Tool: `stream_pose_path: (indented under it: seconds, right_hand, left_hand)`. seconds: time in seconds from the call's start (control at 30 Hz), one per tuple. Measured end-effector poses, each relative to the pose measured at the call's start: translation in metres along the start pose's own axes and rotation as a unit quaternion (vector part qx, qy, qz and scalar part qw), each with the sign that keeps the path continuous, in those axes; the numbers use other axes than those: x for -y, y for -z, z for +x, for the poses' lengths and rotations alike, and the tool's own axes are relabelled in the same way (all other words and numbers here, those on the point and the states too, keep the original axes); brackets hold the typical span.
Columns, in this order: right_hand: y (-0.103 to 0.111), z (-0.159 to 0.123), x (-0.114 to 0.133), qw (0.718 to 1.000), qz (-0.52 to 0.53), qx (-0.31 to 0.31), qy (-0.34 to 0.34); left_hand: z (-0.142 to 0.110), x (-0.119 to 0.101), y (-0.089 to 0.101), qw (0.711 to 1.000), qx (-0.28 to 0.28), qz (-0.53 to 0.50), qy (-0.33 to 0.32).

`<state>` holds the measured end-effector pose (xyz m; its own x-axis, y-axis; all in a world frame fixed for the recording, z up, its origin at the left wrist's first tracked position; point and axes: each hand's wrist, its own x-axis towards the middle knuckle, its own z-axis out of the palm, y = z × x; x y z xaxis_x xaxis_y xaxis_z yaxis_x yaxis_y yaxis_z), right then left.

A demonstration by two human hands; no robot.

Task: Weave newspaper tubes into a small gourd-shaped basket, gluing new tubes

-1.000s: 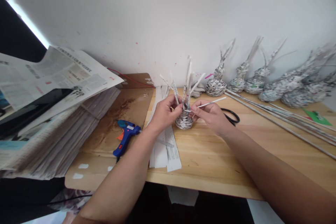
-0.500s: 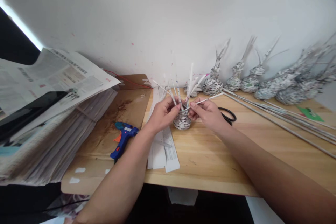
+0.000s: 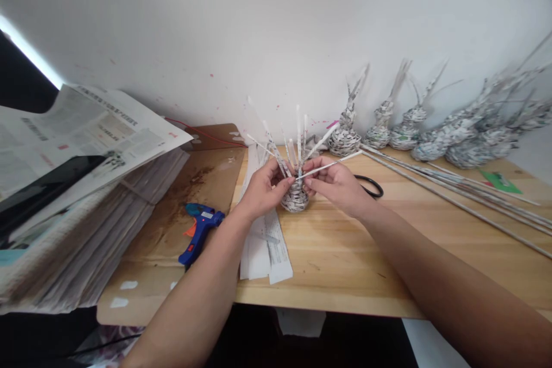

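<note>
A small woven newspaper vase [image 3: 295,200] stands on the wooden table, several rolled-paper stakes [image 3: 276,149] fanning up from its rim. My left hand [image 3: 268,185] is closed on the vase's left rim, thumb in front and fingers behind it. On the other side, my right hand [image 3: 331,183] pinches a thin rolled-paper strip [image 3: 334,164] that runs from the rim out to the upper right. Fingertips of both hands nearly meet at the front of the rim. The far fingers are partly hidden behind the stakes.
Left of my hands, a blue glue gun [image 3: 202,233] lies on cardboard [image 3: 142,276] beside a newspaper stack [image 3: 95,230]. Flat paper strips [image 3: 259,253] lie under my left wrist. To the right are black-handled scissors [image 3: 371,185], long paper rods [image 3: 452,192] and several woven vases [image 3: 345,137] along the wall.
The view has shifted slightly to the right. The stakes stand more spread apart. My right hand has shifted its grip on the strip, which now crosses the front of the rim.
</note>
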<state>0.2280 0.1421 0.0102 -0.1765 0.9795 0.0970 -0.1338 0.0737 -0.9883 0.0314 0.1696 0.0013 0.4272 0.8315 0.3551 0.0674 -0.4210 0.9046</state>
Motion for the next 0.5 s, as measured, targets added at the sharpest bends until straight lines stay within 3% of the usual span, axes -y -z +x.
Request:
stream_pose_path:
  seconds: [0.4,0.5]
  right_hand:
    - [-0.0023,-0.0029,0.0001,1.0,-0.02,-0.015,0.015]
    - [-0.0013,-0.0025,0.0005,1.0,-0.021,0.007,0.016]
  left_hand:
    - [-0.002,-0.0001,-0.0024,0.999,0.015,0.042,-0.018]
    - [-0.0017,-0.0015,-0.0031,0.998,0.008,0.049,-0.025]
